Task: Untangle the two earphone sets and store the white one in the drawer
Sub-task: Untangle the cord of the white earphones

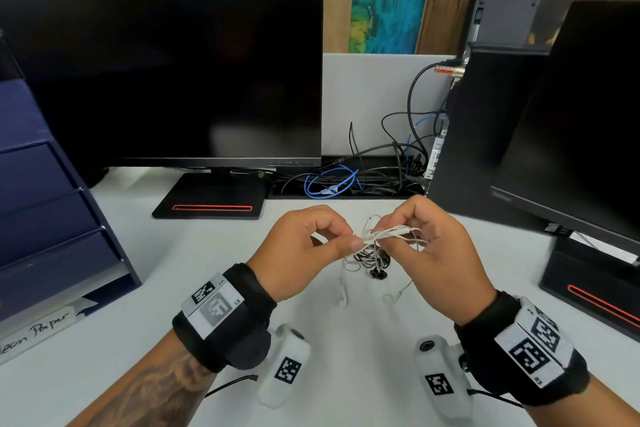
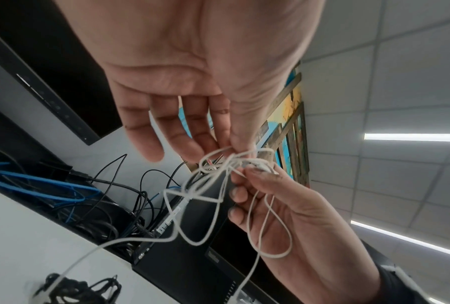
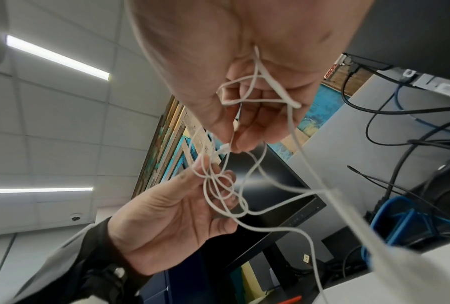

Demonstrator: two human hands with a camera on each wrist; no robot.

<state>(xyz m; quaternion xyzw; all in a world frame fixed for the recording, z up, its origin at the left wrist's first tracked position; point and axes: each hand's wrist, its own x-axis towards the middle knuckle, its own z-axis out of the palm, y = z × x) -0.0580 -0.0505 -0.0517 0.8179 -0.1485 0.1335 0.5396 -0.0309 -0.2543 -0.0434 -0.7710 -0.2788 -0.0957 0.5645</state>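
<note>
- The left hand (image 1: 304, 253) pinches the thin white earphone cord (image 1: 384, 234) between thumb and forefinger, raised above the pale desk top (image 1: 138, 288).
- The right hand (image 1: 433, 250) pinches the same knotted bundle, with loops draped over its fingers (image 3: 257, 115) (seen from the right wrist).
- The black earphone set (image 1: 375, 262) lies bunched on the desk below, with white strands running down into it.
- The dark blue drawer unit (image 1: 45, 204) stands well to the left.

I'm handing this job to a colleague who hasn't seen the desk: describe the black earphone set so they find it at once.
Start at the white desk between the two dark monitors, then look just below the person's raised hands. The black earphones lie there in a small bunched heap on the desktop, while the white earphones are held up above them, their buds dangling alongside.
</note>
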